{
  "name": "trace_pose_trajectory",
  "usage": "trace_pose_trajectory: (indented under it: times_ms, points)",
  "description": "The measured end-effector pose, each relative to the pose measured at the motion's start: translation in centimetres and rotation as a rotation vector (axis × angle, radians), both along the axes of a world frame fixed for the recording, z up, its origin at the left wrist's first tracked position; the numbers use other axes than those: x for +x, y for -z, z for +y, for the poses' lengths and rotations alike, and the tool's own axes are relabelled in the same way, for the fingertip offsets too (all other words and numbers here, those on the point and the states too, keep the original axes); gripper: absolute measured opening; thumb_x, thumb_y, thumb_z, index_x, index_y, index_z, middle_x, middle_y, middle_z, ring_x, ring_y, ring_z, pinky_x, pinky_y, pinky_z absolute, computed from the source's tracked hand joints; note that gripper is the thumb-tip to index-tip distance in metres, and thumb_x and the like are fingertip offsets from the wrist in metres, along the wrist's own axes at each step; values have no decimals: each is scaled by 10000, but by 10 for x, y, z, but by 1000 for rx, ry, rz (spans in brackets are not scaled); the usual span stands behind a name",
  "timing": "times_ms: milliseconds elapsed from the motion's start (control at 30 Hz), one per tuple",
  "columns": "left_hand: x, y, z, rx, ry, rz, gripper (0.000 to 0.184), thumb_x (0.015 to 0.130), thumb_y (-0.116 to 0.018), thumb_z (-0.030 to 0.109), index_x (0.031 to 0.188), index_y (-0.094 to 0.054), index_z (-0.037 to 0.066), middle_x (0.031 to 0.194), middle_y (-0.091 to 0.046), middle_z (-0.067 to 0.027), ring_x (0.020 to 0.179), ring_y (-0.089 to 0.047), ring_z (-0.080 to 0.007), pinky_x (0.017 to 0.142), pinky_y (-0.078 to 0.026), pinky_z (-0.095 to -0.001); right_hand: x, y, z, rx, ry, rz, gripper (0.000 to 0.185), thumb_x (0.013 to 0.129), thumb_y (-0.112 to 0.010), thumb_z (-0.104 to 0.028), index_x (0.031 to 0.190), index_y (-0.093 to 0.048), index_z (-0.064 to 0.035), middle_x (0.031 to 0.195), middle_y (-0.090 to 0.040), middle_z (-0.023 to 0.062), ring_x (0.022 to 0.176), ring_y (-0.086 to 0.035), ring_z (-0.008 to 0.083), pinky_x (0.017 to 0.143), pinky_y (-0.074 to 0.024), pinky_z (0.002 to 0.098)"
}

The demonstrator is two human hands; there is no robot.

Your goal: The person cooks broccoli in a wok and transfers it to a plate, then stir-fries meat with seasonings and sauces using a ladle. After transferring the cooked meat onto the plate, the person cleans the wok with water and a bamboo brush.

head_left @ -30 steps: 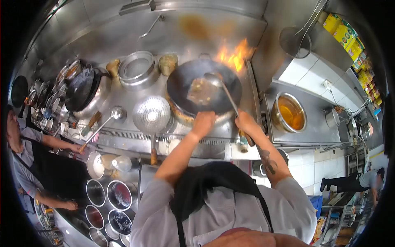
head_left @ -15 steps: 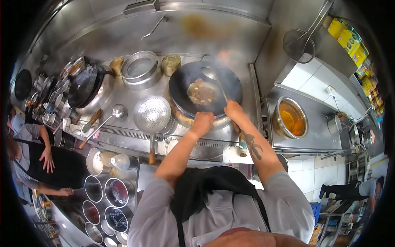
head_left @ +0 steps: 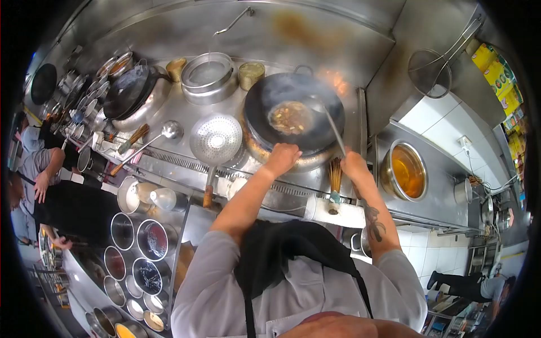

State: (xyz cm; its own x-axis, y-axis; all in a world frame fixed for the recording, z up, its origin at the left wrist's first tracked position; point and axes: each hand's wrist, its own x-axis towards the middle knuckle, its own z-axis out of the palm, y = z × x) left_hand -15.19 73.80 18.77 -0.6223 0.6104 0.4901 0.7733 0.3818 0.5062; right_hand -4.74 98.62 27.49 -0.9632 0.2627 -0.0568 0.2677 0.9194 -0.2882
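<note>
Left hand (head_left: 284, 159) clenches the wok (head_left: 260, 100) at its near rim, right hand (head_left: 355, 164) grips the ladle (head_left: 336, 133) beside the food (head_left: 289, 117): stirring, apparently! The next move likely calls for a steady wok.

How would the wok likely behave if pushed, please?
The wok would probably rock rather than slide flat, since its sides curve like a bowl. The food inside looks loose, so it may slide if the wok tips. The left hand at its near rim would likely limit any tilt.
</note>
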Motion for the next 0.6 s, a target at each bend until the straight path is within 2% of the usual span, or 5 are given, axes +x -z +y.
trace_pose_trajectory:
  times_ms: [133, 233, 333, 400, 600]
  points:
    - [-1, 9, 7, -46, -69, 36, 257, 875, -590, 283, 753, -609, 57, 772, -648, -159, 787, -621, -364, 728, -450, -494, 26, 24, 26, -129, -286, 434, 414, 830, -548, -98, 1234, -546, -8, 845, -662, 226, 734, -667, 352, 674, -524, 439]
    - [-2, 23, 10, -37, -135, 72, 281, 860, -592, 332, 771, -631, 68, 783, -653, -152, 807, -629, -349, 753, -453, -500, 35, 26, 35, -557, -72, 173, 377, 874, -549, -107, 1248, -558, -64, 735, -591, 66, 519, -540, 120, 437, -435, 297]
    - [10, 19, 6, -51, -234, 174, 277, 789, -636, 353, 778, -656, 77, 797, -616, -123, 855, -605, -325, 767, -463, -462, 32, 29, 34, -366, -68, 208, 402, 880, -555, -93, 1273, -522, -15, 772, -620, 112, 490, -560, 163, 427, -449, 320]
    - [33, 2, 3, 15, -335, 227, 305, 740, -701, 289, 922, -629, 55, 1004, -569, -145, 996, -541, -332, 868, -422, -437, 28, 13, 29, -371, -90, 131, 459, 882, -531, -59, 1326, -477, 44, 775, -630, 126, 508, -563, 159, 440, -449, 316]
    - [125, -27, -51, 256, -367, 139, 462, 765, -700, 178, 1178, -551, 34, 1105, -551, -185, 1055, -514, -372, 918, -401, -465, 43, -9, -37, -1377, -201, 34, 431, 887, -605, -35, 1294, -466, -1, 730, -565, 28, 426, -448, 76, 362, -359, 227]
